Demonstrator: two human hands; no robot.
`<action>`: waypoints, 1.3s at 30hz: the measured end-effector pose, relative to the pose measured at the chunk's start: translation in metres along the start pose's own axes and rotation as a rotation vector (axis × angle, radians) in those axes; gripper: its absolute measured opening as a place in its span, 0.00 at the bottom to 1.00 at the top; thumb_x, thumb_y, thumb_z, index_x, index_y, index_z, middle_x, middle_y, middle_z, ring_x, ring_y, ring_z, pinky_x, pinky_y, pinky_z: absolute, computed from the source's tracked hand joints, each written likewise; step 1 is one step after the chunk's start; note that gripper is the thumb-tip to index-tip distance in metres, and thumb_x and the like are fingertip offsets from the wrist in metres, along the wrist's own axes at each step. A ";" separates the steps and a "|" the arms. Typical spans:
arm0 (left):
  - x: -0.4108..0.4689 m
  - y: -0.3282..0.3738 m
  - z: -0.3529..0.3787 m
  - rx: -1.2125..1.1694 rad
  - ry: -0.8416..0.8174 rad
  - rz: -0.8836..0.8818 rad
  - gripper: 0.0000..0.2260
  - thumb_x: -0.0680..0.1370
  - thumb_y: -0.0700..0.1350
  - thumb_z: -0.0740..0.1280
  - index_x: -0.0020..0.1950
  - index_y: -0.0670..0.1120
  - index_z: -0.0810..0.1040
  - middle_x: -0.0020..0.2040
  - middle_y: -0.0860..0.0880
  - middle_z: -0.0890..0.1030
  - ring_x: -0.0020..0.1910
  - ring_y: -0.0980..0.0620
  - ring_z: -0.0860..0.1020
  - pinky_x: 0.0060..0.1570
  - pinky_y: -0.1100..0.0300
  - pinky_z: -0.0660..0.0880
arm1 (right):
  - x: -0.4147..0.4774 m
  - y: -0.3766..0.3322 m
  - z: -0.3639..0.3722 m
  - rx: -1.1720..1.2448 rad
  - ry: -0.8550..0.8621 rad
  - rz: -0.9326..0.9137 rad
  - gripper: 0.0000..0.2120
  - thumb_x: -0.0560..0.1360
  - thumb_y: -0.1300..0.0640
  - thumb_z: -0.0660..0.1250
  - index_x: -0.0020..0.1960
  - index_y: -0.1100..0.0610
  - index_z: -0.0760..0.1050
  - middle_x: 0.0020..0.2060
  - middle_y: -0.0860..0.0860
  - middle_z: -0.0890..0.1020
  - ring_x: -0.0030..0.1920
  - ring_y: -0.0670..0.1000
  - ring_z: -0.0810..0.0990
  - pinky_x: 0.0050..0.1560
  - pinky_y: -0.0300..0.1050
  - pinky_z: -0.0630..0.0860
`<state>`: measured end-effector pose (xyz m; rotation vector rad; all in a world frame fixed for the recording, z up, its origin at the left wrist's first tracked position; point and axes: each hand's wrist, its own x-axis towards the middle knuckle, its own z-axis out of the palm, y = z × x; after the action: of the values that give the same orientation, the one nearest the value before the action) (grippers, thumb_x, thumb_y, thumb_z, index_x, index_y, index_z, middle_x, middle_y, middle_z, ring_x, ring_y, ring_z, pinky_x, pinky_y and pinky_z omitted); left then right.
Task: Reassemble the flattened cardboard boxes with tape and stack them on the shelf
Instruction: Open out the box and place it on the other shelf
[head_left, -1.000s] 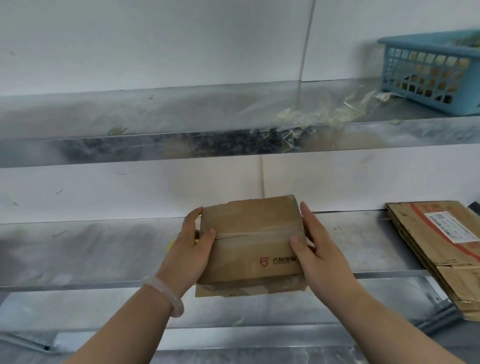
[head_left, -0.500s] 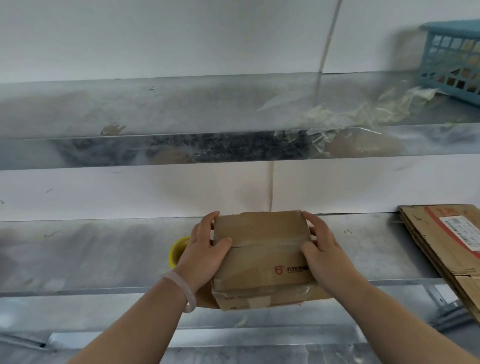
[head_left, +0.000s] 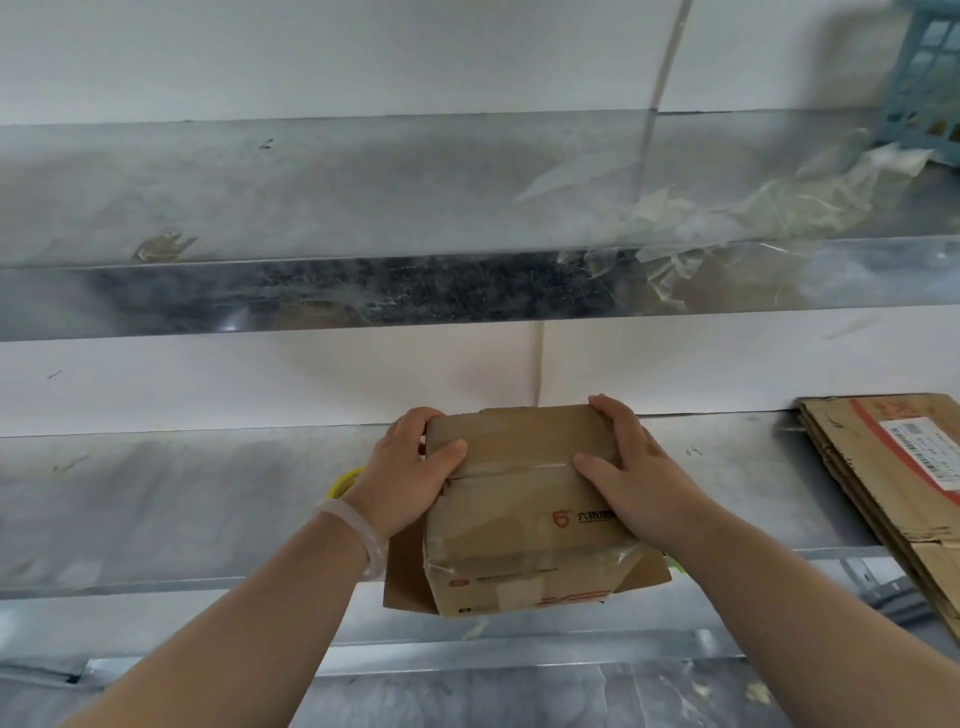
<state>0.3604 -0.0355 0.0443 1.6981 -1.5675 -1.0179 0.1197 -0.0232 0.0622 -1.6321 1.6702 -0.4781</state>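
Observation:
A small taped cardboard box (head_left: 519, 509) with a red logo sits over the front part of the middle metal shelf (head_left: 182, 509), its near end overhanging the edge. My left hand (head_left: 405, 478) grips its left side, fingers curled over the far corner and thumb on top. My right hand (head_left: 634, 478) grips the right side the same way. A loose flap (head_left: 405, 577) hangs below the box. A yellow tape roll (head_left: 344, 480) peeks out behind my left wrist, mostly hidden.
Flattened cardboard boxes (head_left: 893, 488) with a shipping label lie stacked at the shelf's right end. The upper shelf (head_left: 311, 197) holds crumpled clear tape scraps (head_left: 727, 213) and a blue plastic basket (head_left: 930, 88) at far right. A white wall stands behind.
Both hands have carried the box forward and down toward the middle shelf. My fingers have curled over its far corners. The view has shifted left.

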 end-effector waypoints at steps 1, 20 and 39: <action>0.000 -0.001 0.001 0.007 0.019 0.001 0.10 0.79 0.52 0.63 0.59 0.54 0.71 0.56 0.54 0.73 0.46 0.56 0.77 0.37 0.68 0.75 | 0.001 0.001 -0.001 -0.037 -0.007 -0.005 0.27 0.79 0.43 0.58 0.73 0.33 0.48 0.71 0.44 0.64 0.61 0.51 0.74 0.62 0.51 0.73; -0.037 0.021 0.028 1.024 -0.169 0.372 0.38 0.69 0.68 0.30 0.78 0.57 0.40 0.78 0.53 0.35 0.76 0.55 0.35 0.73 0.44 0.36 | -0.013 -0.006 0.014 -0.803 -0.068 -0.348 0.44 0.67 0.35 0.27 0.79 0.54 0.35 0.78 0.50 0.35 0.76 0.46 0.32 0.74 0.44 0.30; -0.071 0.014 0.033 -0.440 0.172 -0.316 0.19 0.81 0.59 0.55 0.69 0.54 0.70 0.65 0.50 0.75 0.60 0.49 0.75 0.62 0.51 0.72 | -0.040 -0.002 0.017 0.282 0.029 0.134 0.43 0.77 0.39 0.64 0.79 0.42 0.38 0.70 0.48 0.69 0.65 0.53 0.73 0.66 0.54 0.72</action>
<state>0.3246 0.0354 0.0479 1.6888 -0.8995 -1.2281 0.1301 0.0189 0.0625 -1.3071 1.6373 -0.6406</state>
